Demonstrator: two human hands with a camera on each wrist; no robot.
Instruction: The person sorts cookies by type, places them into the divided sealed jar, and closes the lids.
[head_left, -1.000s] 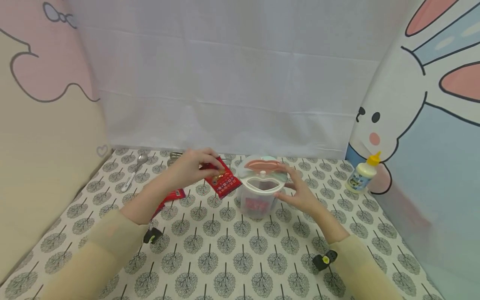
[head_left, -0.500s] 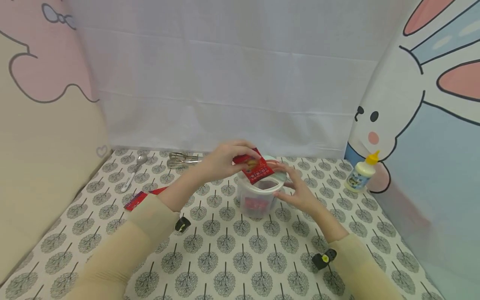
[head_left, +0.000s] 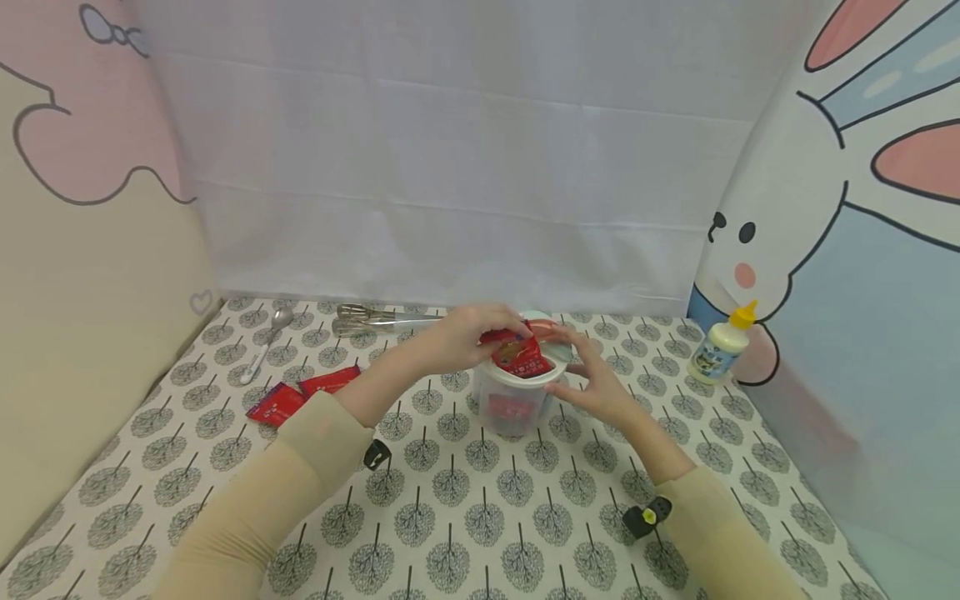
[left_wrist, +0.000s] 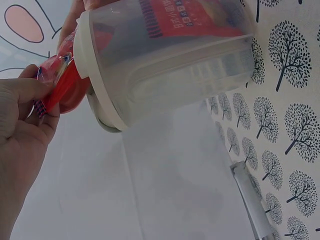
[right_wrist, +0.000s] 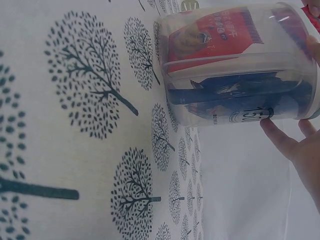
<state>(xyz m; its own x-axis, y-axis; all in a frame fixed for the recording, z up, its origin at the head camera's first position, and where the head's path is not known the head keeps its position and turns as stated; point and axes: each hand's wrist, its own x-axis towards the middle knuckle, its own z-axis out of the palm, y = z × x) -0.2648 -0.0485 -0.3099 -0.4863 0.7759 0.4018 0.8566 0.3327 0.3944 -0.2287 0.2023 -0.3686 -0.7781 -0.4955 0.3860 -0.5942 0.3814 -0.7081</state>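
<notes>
My left hand (head_left: 476,337) pinches a red snack packet (head_left: 519,360) by its upper edge. The packet's lower part sits in the mouth of a clear plastic jar (head_left: 510,412) with a white rim. Behind the opening, the jar's pink-and-green flip lid (head_left: 553,332) stands raised. My right hand (head_left: 596,385) holds the jar at its right side, thumb at the front of the rim and fingers by the lid. Inside the jar, a red packet (right_wrist: 215,37) and a dark blue one (right_wrist: 240,92) show through the wall in the right wrist view.
Red packets (head_left: 277,404) lie on the tree-print tablecloth to the left. Farther back are a spoon (head_left: 266,346) and metal whisk-like utensils (head_left: 382,322). A yellow-capped glue bottle (head_left: 722,346) stands at the right, near the curtain.
My left hand has carried the red packet rightward from beside the jar, then lowered it into the opening. The right hand has stayed at the jar.
</notes>
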